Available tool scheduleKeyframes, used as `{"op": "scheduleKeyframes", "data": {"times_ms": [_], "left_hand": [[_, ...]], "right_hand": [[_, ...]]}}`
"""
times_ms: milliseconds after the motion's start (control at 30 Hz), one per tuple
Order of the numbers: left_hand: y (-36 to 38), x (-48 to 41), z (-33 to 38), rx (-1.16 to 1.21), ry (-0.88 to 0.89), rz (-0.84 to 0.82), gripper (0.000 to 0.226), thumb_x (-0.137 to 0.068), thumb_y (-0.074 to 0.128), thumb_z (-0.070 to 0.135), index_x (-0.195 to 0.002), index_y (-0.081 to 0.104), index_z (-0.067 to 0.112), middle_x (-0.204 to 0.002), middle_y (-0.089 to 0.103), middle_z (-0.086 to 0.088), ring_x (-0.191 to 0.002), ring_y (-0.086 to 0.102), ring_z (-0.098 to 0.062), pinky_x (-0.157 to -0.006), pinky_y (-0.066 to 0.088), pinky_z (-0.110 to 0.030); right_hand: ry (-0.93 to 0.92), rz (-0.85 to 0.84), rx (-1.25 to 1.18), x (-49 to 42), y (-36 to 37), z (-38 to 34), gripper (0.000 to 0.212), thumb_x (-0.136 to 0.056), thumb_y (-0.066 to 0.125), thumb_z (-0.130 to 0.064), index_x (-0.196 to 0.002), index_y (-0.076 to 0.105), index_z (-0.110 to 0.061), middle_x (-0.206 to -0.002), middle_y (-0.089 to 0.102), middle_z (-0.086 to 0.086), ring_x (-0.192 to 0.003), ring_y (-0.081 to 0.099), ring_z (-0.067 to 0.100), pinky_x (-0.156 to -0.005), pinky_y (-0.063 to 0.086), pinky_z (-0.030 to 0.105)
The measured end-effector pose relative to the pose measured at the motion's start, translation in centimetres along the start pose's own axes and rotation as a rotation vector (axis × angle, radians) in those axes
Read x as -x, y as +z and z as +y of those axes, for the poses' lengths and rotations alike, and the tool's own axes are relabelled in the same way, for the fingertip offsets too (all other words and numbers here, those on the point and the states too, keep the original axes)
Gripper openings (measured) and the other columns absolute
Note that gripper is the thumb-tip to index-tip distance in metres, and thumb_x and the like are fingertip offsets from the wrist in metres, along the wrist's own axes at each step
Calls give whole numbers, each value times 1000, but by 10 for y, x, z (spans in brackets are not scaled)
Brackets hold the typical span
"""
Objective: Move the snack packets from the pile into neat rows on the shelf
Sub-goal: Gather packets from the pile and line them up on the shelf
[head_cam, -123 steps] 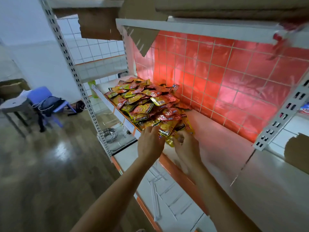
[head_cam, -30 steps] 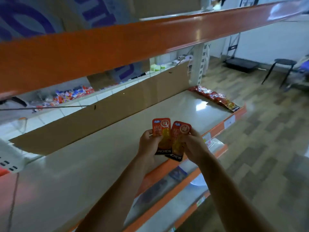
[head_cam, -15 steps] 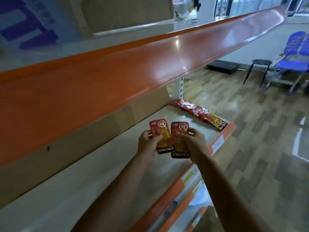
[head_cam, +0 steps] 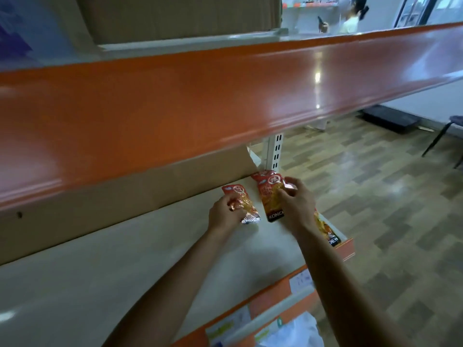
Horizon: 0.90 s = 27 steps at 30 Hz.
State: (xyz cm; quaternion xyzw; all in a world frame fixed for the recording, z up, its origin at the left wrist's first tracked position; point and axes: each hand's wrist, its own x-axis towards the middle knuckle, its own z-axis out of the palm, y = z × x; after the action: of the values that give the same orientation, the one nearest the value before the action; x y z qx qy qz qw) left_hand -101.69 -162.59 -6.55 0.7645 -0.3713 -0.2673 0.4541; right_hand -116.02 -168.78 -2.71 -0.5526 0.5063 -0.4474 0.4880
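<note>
Left hand pinched one KONCHEW packet, right hand a second packet, at the shelf beside the laid row; light, soft, slick pouches, likely best gripped at edges.

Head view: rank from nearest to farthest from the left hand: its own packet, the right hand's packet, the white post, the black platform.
1. Left packet, gripped by the left hand itself.
2. Right packet, just to the right, held by the right hand.
3. White post, at the right end of the shelf, beyond both hands.
4. Black platform, farthest, across the room to the right.
</note>
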Motion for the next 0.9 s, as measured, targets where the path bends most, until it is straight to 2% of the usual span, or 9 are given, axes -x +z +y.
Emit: {"op": "scheduleKeyframes", "data": {"times_ms": [100,167,300,400,467,667,733,800,900], "left_hand": [[13,-6,2,-158,37,-35,61,-73,80,16,-130,57,21,-121,63,-2,-107,61,-18,-83,40,-17],[20,-10,4,-321,81,-30,63,-77,76,20,-135,52,21,-127,59,-5,-114,57,-21,-89,39,-21],[32,-26,6,-559,88,2,51,-82,69,35,-131,57,25,-135,46,-12,-122,45,-31,-103,38,-32],[38,-36,9,-676,87,22,47,-87,64,39,-132,56,27,-143,38,-6,-124,40,-33,-104,37,-36],[40,-41,11,-716,93,33,48,-89,61,40,-135,53,28,-144,42,-4,-124,40,-32,-103,37,-37],[45,-52,14,-747,100,56,45,-91,59,39,-135,53,29,-141,48,1,-123,42,-30,-99,40,-38],[46,-54,15,-747,103,65,43,-91,59,37,-133,55,29,-137,52,2,-121,44,-29,-98,41,-39],[46,-55,14,-732,116,69,40,-90,60,34,-129,57,29,-132,56,2,-119,46,-29,-95,43,-39],[47,-55,12,-696,153,83,37,-89,62,30,-126,60,28,-128,59,2,-116,50,-27,-93,45,-39]], "right_hand": [[-50,8,3,-18,-12,-1,27,-92,58,-10,-118,62,-17,-96,67,7,-74,66,16,-60,55,24],[-77,-12,66,-30,-17,0,22,-92,56,-13,-111,66,-19,-93,68,6,-69,64,11,-54,51,20],[-82,-48,87,-47,-23,4,17,-89,57,-17,-99,70,-22,-89,71,7,-72,66,19,-67,57,37],[-82,-96,71,-53,-30,8,18,-87,57,-12,-96,69,-23,-87,70,7,-72,66,21,-65,53,32],[-84,-123,61,-57,-35,11,21,-86,57,-8,-95,68,-23,-87,70,7,-72,66,19,-61,51,27],[-83,-210,36,-64,-41,17,38,-84,55,3,-115,60,-17,-98,68,6,-83,67,18,-61,55,22],[-64,-226,10,-66,-40,20,42,-83,57,3,-120,55,-18,-103,68,6,-87,68,19,-72,59,34],[-55,-235,28,-67,-38,22,47,-83,58,0,-127,51,-17,-109,66,7,-93,67,20,-83,57,45],[-53,-262,69,-68,-32,25,46,-84,60,-4,-128,52,-16,-113,65,6,-99,65,19,-86,55,47]]}}
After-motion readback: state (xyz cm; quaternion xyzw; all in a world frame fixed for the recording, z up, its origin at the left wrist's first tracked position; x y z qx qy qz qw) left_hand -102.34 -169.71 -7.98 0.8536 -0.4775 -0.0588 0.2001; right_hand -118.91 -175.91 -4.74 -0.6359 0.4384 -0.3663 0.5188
